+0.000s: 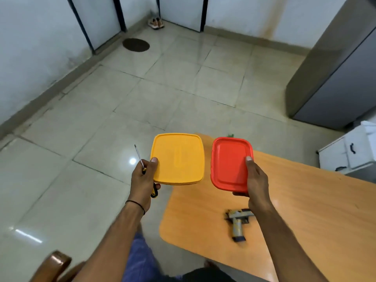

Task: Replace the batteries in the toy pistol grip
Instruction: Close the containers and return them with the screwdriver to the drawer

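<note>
Gripping screwdriver (pixel 139 157) and yellow lid (pixel 178 159) in left hand (pixel 142 180), red lid (pixel 230 161) in right hand (pixel 257 180); toy pistol (pixel 237 222) lies untouched, unopened.

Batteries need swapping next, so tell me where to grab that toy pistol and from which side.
Probably take the toy pistol by its barrel, coming from above: it lies flat on the table with the grip pointing toward you, so the grip's base stays free for opening.
</note>
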